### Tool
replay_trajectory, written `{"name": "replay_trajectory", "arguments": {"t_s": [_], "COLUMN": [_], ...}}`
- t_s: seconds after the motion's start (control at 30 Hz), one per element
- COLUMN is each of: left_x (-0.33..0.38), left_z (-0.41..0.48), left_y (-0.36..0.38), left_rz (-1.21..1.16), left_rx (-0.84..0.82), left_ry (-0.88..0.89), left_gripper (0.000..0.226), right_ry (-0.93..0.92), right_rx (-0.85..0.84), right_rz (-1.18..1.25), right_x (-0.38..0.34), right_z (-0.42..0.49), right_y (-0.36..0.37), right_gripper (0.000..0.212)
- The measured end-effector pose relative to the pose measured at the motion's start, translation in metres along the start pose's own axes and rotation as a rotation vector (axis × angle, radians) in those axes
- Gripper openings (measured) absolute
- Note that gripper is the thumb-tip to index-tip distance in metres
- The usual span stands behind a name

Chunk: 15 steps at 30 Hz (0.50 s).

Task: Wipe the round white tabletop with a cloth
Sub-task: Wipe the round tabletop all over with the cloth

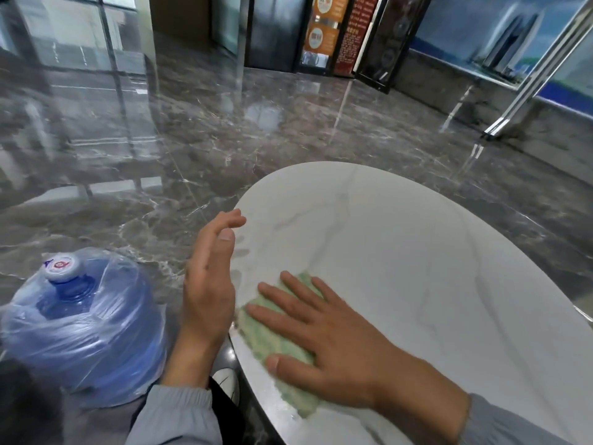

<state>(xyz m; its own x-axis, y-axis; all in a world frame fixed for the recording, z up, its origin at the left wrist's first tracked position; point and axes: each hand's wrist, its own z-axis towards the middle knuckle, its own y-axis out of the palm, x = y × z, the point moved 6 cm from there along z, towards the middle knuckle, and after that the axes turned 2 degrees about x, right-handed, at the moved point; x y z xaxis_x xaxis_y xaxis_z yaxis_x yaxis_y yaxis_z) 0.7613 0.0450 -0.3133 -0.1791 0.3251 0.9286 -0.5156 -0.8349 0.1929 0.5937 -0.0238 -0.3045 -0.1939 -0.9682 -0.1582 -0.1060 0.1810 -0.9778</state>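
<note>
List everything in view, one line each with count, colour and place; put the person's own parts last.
tabletop: one, white with faint grey veins, round, centre right.
cloth: one, pale green, flat on the tabletop near its left edge.
water jug: one, blue with white cap, in clear plastic wrap, on the floor lower left.
floor: glossy dark grey marble.
sleeves: two, grey, bottom edge.
left hand: open, beside the tabletop's left edge.
right hand: flat, pressing the cloth.
</note>
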Motion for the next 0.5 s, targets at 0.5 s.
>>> {"name": "replay_trajectory", "arguments": {"t_s": [0.5], "left_x": [-0.036], "left_z": [0.004], "left_y": [0.001], "left_rz": [-0.209], "left_rx": [-0.071], "left_ry": [-0.039], "left_gripper": [0.044], "right_ry": [0.192], "right_rx": [0.042], "right_rz": [0.006], "right_x": [0.043], "right_z": [0.093], "right_y": [-0.013], "right_gripper": [0.059]}}
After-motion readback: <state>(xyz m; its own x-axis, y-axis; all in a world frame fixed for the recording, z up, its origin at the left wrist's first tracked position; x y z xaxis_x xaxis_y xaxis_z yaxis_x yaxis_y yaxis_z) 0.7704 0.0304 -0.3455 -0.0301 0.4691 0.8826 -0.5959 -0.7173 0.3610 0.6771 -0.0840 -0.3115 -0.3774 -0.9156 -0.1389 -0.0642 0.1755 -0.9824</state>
